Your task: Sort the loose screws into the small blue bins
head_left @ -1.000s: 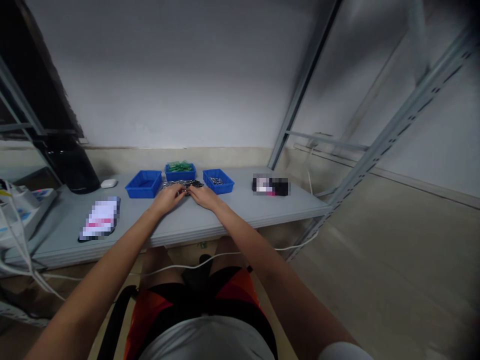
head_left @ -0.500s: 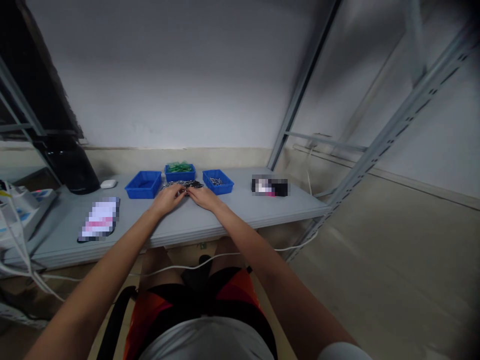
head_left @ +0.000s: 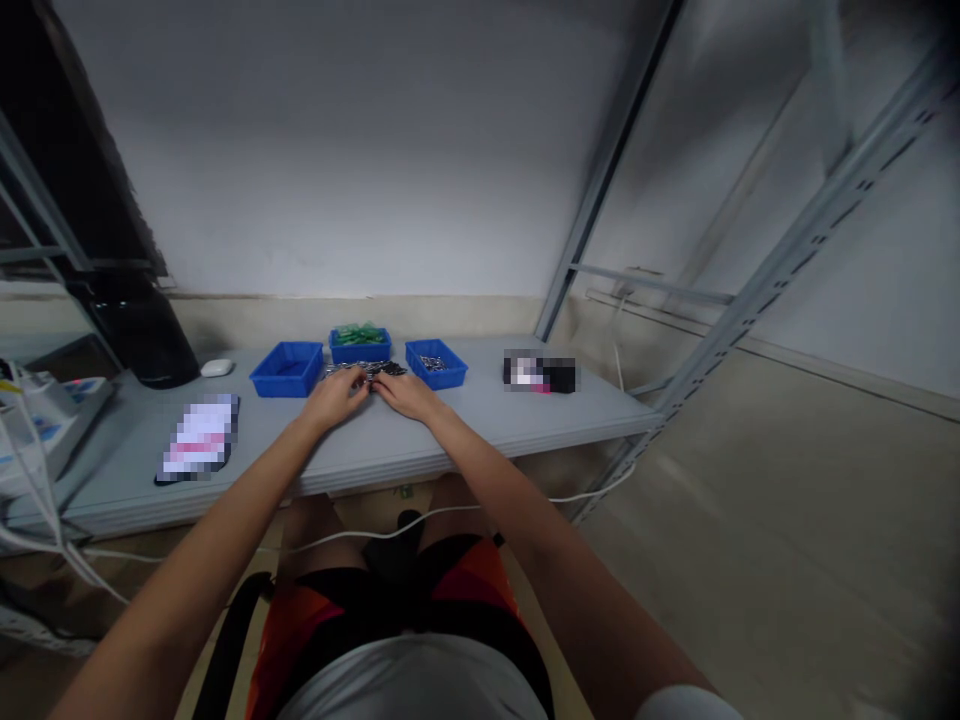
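Note:
My left hand (head_left: 337,396) and my right hand (head_left: 406,393) meet almost fingertip to fingertip over the shelf, fingers bent and closed. Whatever they pinch is too small to make out. Right behind the fingers lies a pile of thin, shiny metal pieces (head_left: 375,368), partly covered by the hands. A blue bin with green pieces (head_left: 360,347) stands just beyond the pile. To the right of my right hand is another blue bin (head_left: 447,379) with small metal parts (head_left: 432,363) in it. Left of my left hand sits a third blue bin (head_left: 289,372), its bare floor showing.
On the grey shelf (head_left: 420,440) lie a blurred-out phone-like item (head_left: 199,438), a white case (head_left: 217,368) and a dark pixelated object (head_left: 540,372). A black container (head_left: 146,330) and a white power strip (head_left: 52,430) stand at left. A white cable (head_left: 390,533) hangs below the shelf edge.
Both hands stay in nearly the same spot, with only a slight shift of the fingers. The bins and the pile look unmoved.

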Demonstrator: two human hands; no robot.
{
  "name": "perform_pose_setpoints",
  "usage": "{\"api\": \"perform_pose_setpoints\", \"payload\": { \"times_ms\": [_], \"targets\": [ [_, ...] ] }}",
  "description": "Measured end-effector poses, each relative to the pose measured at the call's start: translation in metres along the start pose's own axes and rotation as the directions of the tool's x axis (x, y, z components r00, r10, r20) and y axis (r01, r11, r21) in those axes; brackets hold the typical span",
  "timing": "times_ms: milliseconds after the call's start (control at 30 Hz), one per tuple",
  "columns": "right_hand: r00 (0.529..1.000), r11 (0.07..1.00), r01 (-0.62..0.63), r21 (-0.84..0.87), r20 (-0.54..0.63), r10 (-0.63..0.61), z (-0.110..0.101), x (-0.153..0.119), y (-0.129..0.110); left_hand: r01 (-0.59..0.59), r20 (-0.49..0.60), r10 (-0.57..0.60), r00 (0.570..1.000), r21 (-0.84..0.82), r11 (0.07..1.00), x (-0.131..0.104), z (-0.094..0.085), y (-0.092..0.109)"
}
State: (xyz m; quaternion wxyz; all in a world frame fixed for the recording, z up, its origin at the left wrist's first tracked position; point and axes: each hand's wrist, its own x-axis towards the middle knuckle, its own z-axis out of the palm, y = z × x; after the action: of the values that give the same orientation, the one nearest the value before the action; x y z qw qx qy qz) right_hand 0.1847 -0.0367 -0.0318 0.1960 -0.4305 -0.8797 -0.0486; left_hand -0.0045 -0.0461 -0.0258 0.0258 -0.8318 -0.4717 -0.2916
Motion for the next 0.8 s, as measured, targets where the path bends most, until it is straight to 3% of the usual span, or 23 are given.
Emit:
{"api": "perform_pose_setpoints", "payload": {
  "times_ms": [800],
  "targets": [
    [0.998,1.0,0.021,-0.016,-0.052,-0.022,0.0056,0.0007,0.0033,-0.054,0.014,0.054,0.998,0.022,0.998,0.0006,0.0021,-0.0033]
  ]
}}
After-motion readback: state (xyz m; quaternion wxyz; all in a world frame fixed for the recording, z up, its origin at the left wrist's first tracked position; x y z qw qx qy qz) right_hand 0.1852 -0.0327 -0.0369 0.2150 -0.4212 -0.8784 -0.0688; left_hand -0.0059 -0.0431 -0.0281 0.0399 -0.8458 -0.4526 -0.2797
